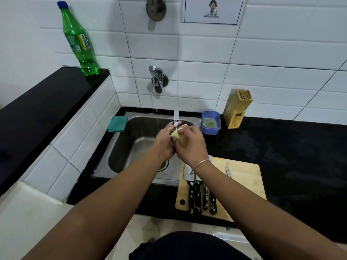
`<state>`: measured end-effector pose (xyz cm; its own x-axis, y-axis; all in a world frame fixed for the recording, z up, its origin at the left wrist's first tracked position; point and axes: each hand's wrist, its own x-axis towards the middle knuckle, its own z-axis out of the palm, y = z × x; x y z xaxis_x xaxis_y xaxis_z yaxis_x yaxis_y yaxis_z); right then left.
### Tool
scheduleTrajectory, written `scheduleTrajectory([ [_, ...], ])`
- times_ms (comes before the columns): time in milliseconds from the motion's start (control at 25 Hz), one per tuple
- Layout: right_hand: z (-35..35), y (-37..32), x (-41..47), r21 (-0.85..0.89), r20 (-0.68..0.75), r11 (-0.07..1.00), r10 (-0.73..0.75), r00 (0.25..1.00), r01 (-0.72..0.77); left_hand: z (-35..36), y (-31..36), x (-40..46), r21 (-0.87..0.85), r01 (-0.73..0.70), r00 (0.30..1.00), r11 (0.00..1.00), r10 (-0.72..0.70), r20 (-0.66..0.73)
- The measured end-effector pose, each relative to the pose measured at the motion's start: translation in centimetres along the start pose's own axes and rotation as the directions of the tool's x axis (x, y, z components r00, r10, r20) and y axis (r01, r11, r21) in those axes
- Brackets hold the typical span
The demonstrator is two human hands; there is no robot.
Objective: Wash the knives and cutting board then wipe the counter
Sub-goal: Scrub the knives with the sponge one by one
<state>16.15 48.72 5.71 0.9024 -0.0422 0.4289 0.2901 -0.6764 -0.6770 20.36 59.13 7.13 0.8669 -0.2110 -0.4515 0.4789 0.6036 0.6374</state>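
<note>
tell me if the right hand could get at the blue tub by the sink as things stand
Probably yes. The blue tub sits open on the counter just right of the right hand, with nothing between them, but that hand is gripping a sponge and would have to free its fingers first.

We see a green bottle (79,40) with a blue cap on a black ledge (47,98), against white wall tiles (206,53) with grey joints. Our hands work a yellow sponge (179,136) over the grey steel sink (131,147), flanked by a teal cloth (118,123) and a blue tub (211,122) of pale green soap. The knives (199,196) have black handles flecked with white foam, lying on a light wooden board (244,177) on the black counter (300,147).
</note>
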Motion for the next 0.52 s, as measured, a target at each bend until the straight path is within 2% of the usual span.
scheduleTrajectory([
  [80, -0.5, 1.0, -0.9, -0.052, 0.077, 0.963, -0.261, 0.962, 0.265, -0.6, 0.6, -0.3, -0.01, 0.033, 0.999, 0.999, -0.032, 0.034],
  [120, -0.7, 1.7, -0.9, -0.074, 0.118, 0.942, -0.319, 0.94, 0.329, -1.0, 0.7, -0.4, 0.046, 0.054, 0.997, 0.998, -0.056, 0.046],
  [160, -0.8, 2.1, -0.6, -0.081, 0.137, 0.949, -0.291, 0.947, 0.303, -1.2, 0.6, -0.7, 0.146, 0.075, 0.996, 0.986, -0.082, 0.044],
  [240, -0.5, 2.1, 0.2, -0.074, 0.115, 0.994, -0.066, 0.991, 0.075, -1.7, -0.1, -1.2, 0.307, 0.126, 0.989, 0.943, -0.143, 0.033],
  [280, -0.3, 1.9, 0.3, -0.088, 0.12, 0.996, -0.009, 0.993, 0.019, -2.1, -0.5, -1.1, 0.345, 0.151, 0.985, 0.927, -0.169, 0.021],
  [360, 0.1, 2.1, -0.5, -0.141, 0.188, 0.974, -0.149, 0.971, 0.177, -2.8, -0.5, -1.3, 0.367, 0.191, 0.978, 0.91, -0.208, 0.006],
  [440, 0.0, 2.7, -1.8, -0.165, 0.305, 0.916, -0.306, 0.902, 0.367, -3.4, -0.5, -1.2, 0.393, 0.227, 0.971, 0.891, -0.237, -0.024],
  [480, 0.1, 3.0, -2.0, -0.179, 0.327, 0.906, -0.314, 0.891, 0.384, -3.6, -0.7, -1.2, 0.406, 0.247, 0.967, 0.88, -0.249, -0.048],
  [520, 0.2, 3.1, -1.7, -0.187, 0.312, 0.926, -0.259, 0.914, 0.326, -3.7, -1.1, -1.2, 0.421, 0.26, 0.964, 0.869, -0.255, -0.071],
])
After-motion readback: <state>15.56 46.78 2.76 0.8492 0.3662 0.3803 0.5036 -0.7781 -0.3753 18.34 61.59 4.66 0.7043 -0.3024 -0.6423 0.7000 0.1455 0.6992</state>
